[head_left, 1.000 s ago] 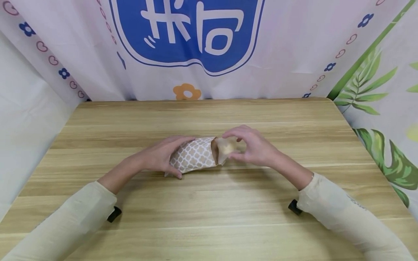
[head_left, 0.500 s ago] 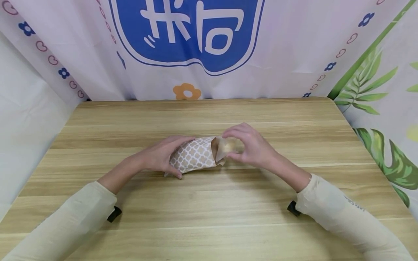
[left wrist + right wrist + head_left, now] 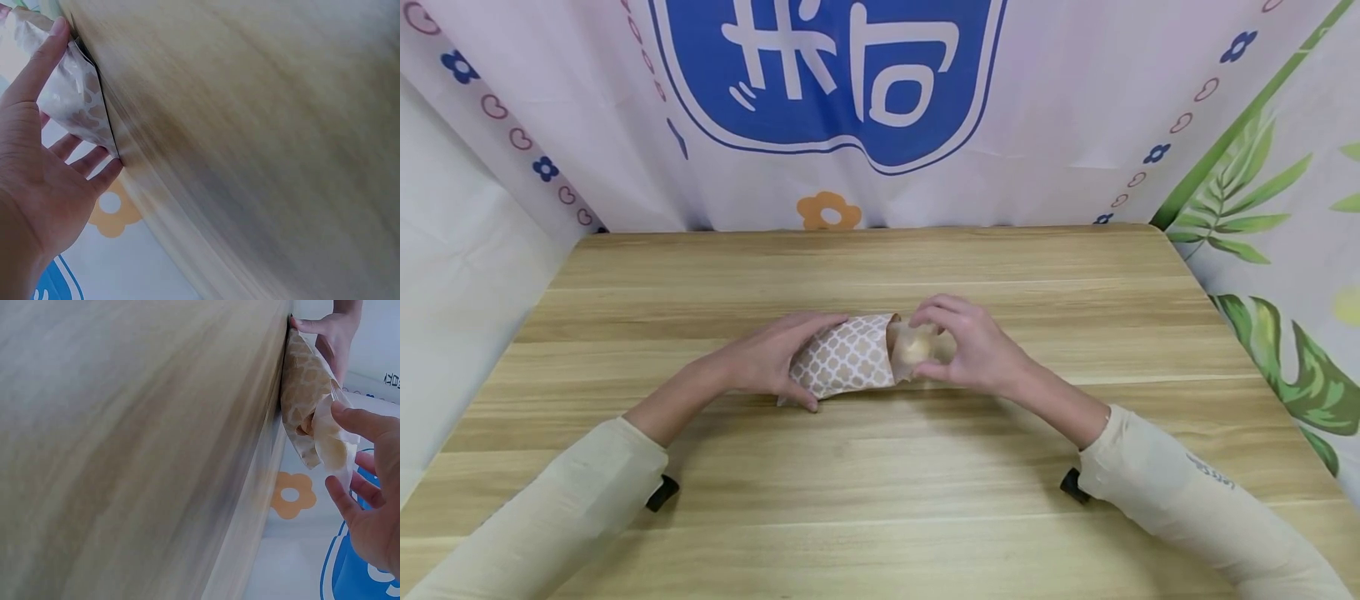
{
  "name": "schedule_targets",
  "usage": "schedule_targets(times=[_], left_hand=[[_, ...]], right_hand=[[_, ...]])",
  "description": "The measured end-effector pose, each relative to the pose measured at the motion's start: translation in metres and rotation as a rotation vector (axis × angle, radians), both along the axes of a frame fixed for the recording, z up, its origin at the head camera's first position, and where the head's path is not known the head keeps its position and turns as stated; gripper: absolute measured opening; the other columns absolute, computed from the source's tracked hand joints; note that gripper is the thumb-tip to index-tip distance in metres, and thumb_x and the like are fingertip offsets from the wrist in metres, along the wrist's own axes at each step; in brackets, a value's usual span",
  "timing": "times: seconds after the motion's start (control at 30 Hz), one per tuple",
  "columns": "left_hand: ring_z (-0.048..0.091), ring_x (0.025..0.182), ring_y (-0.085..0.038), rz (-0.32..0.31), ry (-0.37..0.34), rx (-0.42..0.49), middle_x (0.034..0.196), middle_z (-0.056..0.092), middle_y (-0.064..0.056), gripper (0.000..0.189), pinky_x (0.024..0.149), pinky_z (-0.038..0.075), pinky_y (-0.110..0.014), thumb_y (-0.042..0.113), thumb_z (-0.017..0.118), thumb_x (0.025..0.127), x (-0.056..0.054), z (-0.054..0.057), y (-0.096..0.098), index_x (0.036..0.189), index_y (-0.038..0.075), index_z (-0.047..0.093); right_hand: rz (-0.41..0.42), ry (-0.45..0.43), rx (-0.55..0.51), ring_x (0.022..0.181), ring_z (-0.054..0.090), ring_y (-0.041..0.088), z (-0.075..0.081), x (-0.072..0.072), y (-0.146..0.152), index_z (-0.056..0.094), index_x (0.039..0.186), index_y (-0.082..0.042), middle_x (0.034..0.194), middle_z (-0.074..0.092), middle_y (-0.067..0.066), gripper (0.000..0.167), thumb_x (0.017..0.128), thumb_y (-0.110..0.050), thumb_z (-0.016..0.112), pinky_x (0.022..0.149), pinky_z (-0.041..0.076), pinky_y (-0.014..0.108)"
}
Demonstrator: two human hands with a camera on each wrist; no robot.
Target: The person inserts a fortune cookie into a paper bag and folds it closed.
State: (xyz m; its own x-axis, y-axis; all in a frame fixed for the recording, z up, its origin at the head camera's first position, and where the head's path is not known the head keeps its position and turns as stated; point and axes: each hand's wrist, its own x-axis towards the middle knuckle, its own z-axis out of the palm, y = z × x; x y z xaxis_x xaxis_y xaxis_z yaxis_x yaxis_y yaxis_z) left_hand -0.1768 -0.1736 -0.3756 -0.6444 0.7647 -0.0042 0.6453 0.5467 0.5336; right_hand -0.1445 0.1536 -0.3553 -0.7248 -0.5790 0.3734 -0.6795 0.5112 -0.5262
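Pinches the packet (image 3: 913, 347) between thumb and bent fingers of the right hand (image 3: 981, 346), parted by about its width. Holds it, translucent around a pale lump, at the open mouth of the bag (image 3: 846, 357); cannot tell whether partly inside. Grips the bag's other end with the left hand (image 3: 769, 358), widely parted, thumb on the near side and fingers on the far side. Has the bag lying on the table (image 3: 865, 475) beneath the left fingers. Beyond both hands, faces a printed cloth (image 3: 1060, 108). Wears pale sleeves (image 3: 580, 492), well behind the fingers.
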Motion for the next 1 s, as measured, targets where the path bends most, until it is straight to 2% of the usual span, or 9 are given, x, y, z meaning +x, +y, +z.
schedule_targets(times=[0.13, 0.2, 0.37, 0.47, 0.63, 0.83, 1.0], left_hand=[[0.039, 0.146, -0.041, 0.001, 0.005, -0.005, 0.161, 0.04, -0.019, 0.124, 0.119, 0.031, -0.061, 0.045, 0.099, 0.064, 0.0, 0.0, 0.0, 0.161, 0.008, 0.031], [0.039, 0.146, -0.041, 0.0, 0.009, -0.008, 0.161, 0.04, -0.019, 0.125, 0.119, 0.031, -0.061, 0.045, 0.099, 0.064, 0.001, 0.001, 0.0, 0.161, 0.007, 0.031], [0.039, 0.146, -0.041, -0.008, 0.014, -0.007, 0.161, 0.04, -0.02, 0.125, 0.119, 0.031, -0.061, 0.044, 0.099, 0.063, 0.001, 0.001, 0.0, 0.161, 0.006, 0.031], [0.039, 0.146, -0.041, -0.007, 0.017, -0.008, 0.161, 0.04, -0.02, 0.125, 0.12, 0.031, -0.061, 0.044, 0.099, 0.064, 0.001, 0.001, 0.0, 0.161, 0.007, 0.031], [0.039, 0.146, -0.041, -0.002, 0.015, -0.008, 0.16, 0.04, -0.02, 0.125, 0.119, 0.031, -0.061, 0.045, 0.099, 0.064, 0.001, 0.001, 0.0, 0.161, 0.007, 0.031], [0.041, 0.145, -0.041, 0.0, 0.017, 0.011, 0.159, 0.042, -0.02, 0.125, 0.119, 0.032, -0.061, 0.044, 0.099, 0.063, 0.002, 0.0, 0.0, 0.161, 0.007, 0.031], [0.041, 0.144, -0.04, -0.005, 0.018, 0.021, 0.159, 0.042, -0.02, 0.125, 0.119, 0.033, -0.059, 0.043, 0.1, 0.063, 0.001, -0.001, 0.001, 0.161, 0.007, 0.031]], right_hand=[[0.016, -0.045, -0.018, 0.102, 0.07, 0.028, -0.001, 0.0, -0.002, 0.07, 0.116, 0.002, 0.124, 0.068, 0.015, 0.053, 0.07, -0.007, 0.095, 0.09, 0.06, 0.036], [0.025, -0.084, -0.025, 0.106, 0.07, 0.029, -0.001, 0.0, -0.003, 0.07, 0.119, 0.001, 0.127, 0.067, 0.015, 0.053, 0.072, -0.003, 0.092, 0.093, 0.059, 0.037], [0.035, -0.293, -0.12, 0.122, 0.06, 0.035, -0.001, 0.001, -0.005, 0.067, 0.125, 0.004, 0.132, 0.058, 0.018, 0.055, 0.073, 0.009, 0.084, 0.1, 0.055, 0.034], [0.01, -0.38, -0.19, 0.121, 0.06, 0.036, -0.002, 0.002, -0.007, 0.065, 0.125, 0.005, 0.129, 0.055, 0.018, 0.055, 0.074, 0.011, 0.085, 0.099, 0.054, 0.03], [-0.026, -0.422, -0.253, 0.118, 0.063, 0.036, -0.003, 0.001, -0.012, 0.065, 0.124, 0.006, 0.125, 0.058, 0.018, 0.053, 0.075, 0.01, 0.086, 0.093, 0.057, 0.026], [-0.041, -0.511, -0.374, 0.124, 0.062, 0.039, -0.006, 0.0, -0.021, 0.061, 0.126, 0.01, 0.128, 0.06, 0.022, 0.056, 0.074, 0.016, 0.083, 0.097, 0.055, 0.028], [-0.05, -0.533, -0.448, 0.124, 0.062, 0.04, -0.008, -0.001, -0.032, 0.059, 0.128, 0.011, 0.129, 0.062, 0.024, 0.057, 0.076, 0.018, 0.081, 0.097, 0.056, 0.029]])
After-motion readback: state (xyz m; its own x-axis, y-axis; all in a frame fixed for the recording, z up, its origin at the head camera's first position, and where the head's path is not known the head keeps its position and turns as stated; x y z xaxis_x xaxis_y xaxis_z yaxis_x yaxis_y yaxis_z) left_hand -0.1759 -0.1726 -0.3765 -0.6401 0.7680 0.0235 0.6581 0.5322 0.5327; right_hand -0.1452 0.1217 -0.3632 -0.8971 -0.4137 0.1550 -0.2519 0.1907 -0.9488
